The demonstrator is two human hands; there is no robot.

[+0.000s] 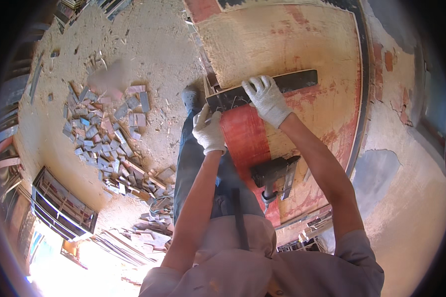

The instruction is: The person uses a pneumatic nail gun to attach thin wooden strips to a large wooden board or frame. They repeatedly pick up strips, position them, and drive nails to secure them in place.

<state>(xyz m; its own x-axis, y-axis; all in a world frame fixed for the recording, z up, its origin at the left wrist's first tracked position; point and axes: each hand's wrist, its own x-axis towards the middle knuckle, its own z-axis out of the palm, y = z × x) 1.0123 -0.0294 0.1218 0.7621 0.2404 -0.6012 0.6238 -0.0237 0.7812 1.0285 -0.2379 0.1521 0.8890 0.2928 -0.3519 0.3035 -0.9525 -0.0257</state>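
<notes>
A long, narrow dark board (296,81) lies slanted across the wooden work surface (302,39), with faint pale marks along its left part. My right hand (268,100), in a white knit glove, grips the board near its middle, fingers over the top and thumb by the near edge. At the board's left end, my gloved left hand (208,132) has its fingers bent around the corner; part of that grip is hidden. Closer to my body, a black tool shaped like a nail gun (270,173) rests on the surface, apart from both hands.
Red paint (245,131) covers part of the work surface. A plastered wall (396,123) stands at the right. Left of my legs, a heap of wood offcuts (101,133) lies on the dusty floor (148,54). A metal-framed rack (64,203) stands at the lower left.
</notes>
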